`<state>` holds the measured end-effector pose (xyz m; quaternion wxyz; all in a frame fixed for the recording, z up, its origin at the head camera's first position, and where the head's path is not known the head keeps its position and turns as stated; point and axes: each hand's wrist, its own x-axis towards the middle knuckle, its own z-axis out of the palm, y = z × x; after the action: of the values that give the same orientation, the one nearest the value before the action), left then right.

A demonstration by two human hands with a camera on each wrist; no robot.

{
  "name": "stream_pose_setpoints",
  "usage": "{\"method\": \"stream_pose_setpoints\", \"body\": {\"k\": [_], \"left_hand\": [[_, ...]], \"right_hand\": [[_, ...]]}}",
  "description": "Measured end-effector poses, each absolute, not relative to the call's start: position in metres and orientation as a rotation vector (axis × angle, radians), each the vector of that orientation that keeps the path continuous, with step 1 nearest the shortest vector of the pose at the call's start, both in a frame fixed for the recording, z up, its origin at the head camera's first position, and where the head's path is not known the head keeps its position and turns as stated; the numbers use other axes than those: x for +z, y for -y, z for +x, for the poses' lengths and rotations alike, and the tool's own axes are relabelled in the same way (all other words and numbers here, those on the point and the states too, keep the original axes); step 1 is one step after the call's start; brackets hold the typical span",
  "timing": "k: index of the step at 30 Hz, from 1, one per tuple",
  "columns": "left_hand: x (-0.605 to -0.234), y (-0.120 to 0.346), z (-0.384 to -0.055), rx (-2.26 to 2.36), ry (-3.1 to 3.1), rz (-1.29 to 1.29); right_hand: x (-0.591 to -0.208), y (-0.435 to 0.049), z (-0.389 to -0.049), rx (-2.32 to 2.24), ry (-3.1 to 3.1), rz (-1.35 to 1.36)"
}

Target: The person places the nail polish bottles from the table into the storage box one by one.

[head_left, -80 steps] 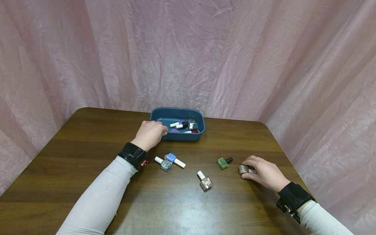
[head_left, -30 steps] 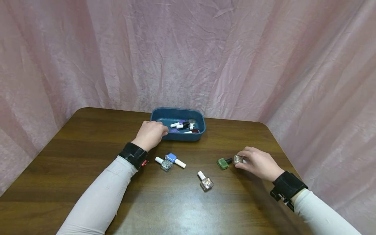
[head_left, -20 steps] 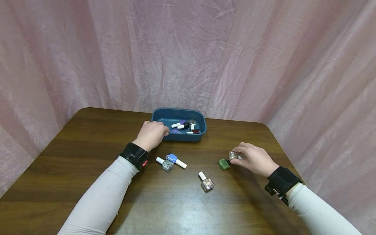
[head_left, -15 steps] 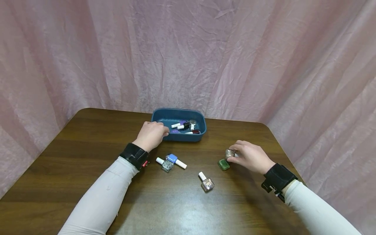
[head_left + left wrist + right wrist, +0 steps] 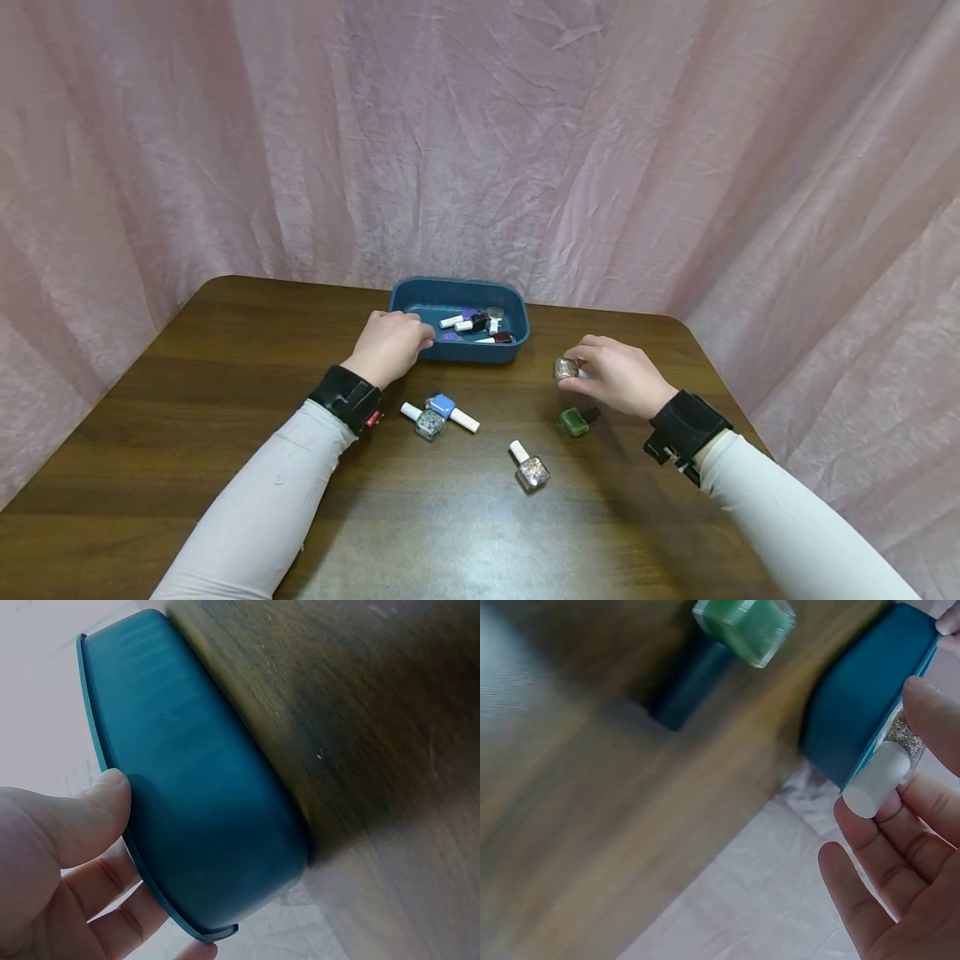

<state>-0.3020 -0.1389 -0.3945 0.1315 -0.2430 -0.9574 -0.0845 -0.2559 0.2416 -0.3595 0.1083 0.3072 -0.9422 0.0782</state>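
Observation:
My left hand (image 5: 390, 343) grips the near left rim of a blue plastic bin (image 5: 472, 352), thumb outside and fingers over the edge, as the left wrist view (image 5: 75, 847) shows. Inside the bin lie several nail polish bottles with white caps. Between the thumb and fingers of my right hand (image 5: 618, 375) is a glitter nail polish bottle (image 5: 566, 368), its white cap (image 5: 877, 780) pointing back toward the palm. That bottle is held above the table, right of the bin. Below it lies a green nail polish bottle (image 5: 574, 422) with a dark cap.
On the wooden table (image 5: 225, 400), a silver glitter bottle (image 5: 430, 425) and a blue bottle (image 5: 442, 406) lie together in front of the bin. Another glitter bottle (image 5: 532, 474) lies nearer me. A pink curtain (image 5: 480, 150) hangs behind the table.
My right hand has picked up the glitter nail polish bottle from the right side and carried it left and away from me, past the green bottle. My left hand stays on the bin's rim.

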Motion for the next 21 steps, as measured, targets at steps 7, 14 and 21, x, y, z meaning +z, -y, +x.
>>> {"method": "stream_pose_setpoints", "body": {"k": [7,14,21], "left_hand": [[-0.394,0.137,-0.300,-0.241,2.786,-0.704],[-0.394,0.137,-0.301,-0.237,2.788,-0.695],[-0.394,0.137,-0.301,-0.237,2.789,-0.696]], "right_hand": [[-0.352,-0.225,-0.268,0.238,2.772,0.923],[-0.347,-0.205,-0.278,0.224,2.753,0.894],[-0.344,-0.186,-0.286,0.193,2.743,0.833]]}}
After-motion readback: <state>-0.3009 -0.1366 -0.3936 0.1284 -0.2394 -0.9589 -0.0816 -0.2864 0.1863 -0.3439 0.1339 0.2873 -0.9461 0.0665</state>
